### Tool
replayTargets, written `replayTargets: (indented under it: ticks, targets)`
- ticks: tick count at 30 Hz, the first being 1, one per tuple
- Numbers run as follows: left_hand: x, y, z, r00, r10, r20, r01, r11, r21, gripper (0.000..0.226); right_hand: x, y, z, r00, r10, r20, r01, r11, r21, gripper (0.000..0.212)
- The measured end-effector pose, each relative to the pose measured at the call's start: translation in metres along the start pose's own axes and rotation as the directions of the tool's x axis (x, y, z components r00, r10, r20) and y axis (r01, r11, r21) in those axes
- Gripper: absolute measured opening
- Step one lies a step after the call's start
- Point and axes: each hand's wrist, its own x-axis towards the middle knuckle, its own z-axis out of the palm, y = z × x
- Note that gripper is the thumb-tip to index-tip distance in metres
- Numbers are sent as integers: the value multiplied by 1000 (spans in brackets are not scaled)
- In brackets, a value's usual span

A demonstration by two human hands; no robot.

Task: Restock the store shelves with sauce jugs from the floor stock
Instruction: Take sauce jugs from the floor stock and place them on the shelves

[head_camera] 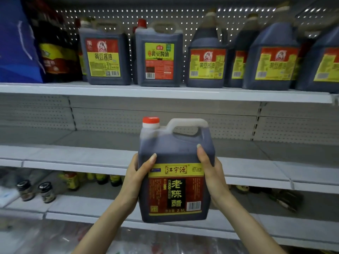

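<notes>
Head view: nearest, the left hand (135, 178) and right hand (212, 173) clasp a dark sauce jug (176, 189) from either side, thumbs pressed on its front face and fingers curled round its sides. The jug is upright, with its red cap (151, 121) at top left, and is held in the air before the front edge of the middle shelf (73, 158). Small jars (45, 192) stand near the left end of the lower shelf (82, 204). Farther back, a row of jugs (158, 55) lines the upper shelf (91, 89), with a blue bag (14, 43) at its left end.

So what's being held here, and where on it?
A dark sauce jug, clasped by its body: left hand on one side, right hand on the other. Its handle is untouched.
</notes>
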Motion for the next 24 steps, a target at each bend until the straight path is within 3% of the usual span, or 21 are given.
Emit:
replayTargets:
  ticks: [7,11,15,17,24]
  targets:
    - [70,-7,-35,995,6,-97,2,996,86,106,91,36,22,999,4,54,-3,1000,-12,81]
    - [100,-11,-62,988,5,-153,7,997,77,94,130,54,44,995,34,99,-35,999,8,64]
    - [117,-12,-90,983,5,-185,11,996,83,91,153,68,70,992,60,115,-59,998,-13,73]
    - [126,-12,-108,980,-3,-199,17,997,71,88,163,75,87,991,68,119,-67,998,-6,66]
    - [160,2,-179,994,-6,-108,18,994,109,81,186,93,154,996,84,38,-84,996,16,63]
